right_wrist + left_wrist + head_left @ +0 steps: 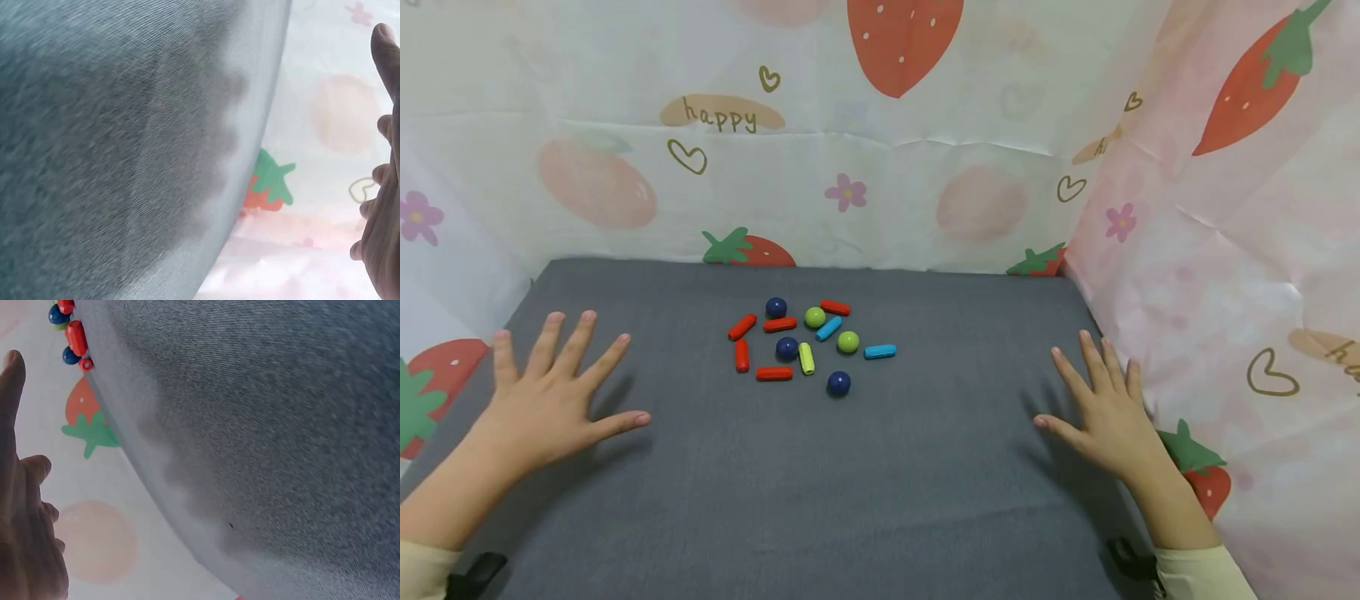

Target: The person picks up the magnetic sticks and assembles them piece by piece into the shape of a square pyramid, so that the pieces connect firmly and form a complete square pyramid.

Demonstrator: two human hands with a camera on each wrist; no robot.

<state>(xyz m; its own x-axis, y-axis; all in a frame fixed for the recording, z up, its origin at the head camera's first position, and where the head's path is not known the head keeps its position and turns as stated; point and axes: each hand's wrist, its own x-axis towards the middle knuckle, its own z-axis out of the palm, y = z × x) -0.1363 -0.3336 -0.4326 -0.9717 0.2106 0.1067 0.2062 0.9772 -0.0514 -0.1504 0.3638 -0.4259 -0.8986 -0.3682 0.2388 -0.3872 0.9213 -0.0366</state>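
Observation:
Small beads lie grouped on the grey cloth, between and beyond both hands. Tube-shaped ones are red (774,373), light blue (880,352) and yellow-green (807,358). Round ones are dark blue (838,383) and green (847,342). My left hand (553,400) hovers over the cloth at the left with its fingers spread, holding nothing. On the opposite side my right hand (1105,412) is likewise spread above the cloth, palm down and holding nothing. In the left wrist view, a few red beads (76,337) show at the top left, past the thumb.
Grey cloth (880,483) covers the table. Behind it hangs a pale curtain (895,167) printed with strawberries, hearts and flowers, and a pink one (1225,275) stands along the right side. Dark straps (475,575) sit at both wrists, by the cream sleeves.

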